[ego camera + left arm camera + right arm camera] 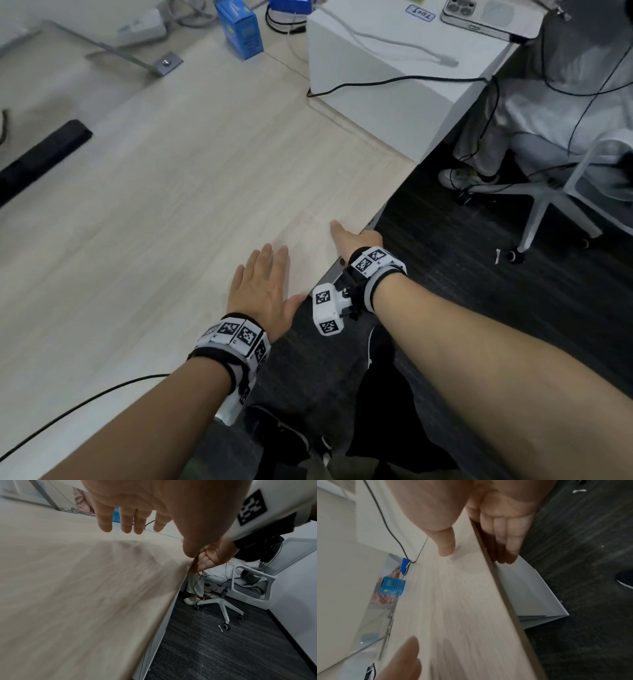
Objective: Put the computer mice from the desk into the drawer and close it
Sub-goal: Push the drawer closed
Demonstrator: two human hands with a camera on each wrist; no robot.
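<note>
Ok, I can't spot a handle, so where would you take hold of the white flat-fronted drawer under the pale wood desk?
Probably its top front lip, from the person's side: the white drawer juts slightly past the pale wood desk and shows no handle. The right hand has its fingers below the desk edge, thumb above.

Tabletop [164, 192]: pale wood-grain surface, its right edge running diagonally above dark carpet. Items on it: blue box [240, 29], upright near the far edge; white block [394, 68] at the far right corner, carrying a phone [479, 15], a white cable [394, 42] and a black cable [394, 81]; black bar [41, 159] near the left edge; another black cable [85, 404] across the near edge; left hand [262, 291] lay flat by the right edge.
</note>
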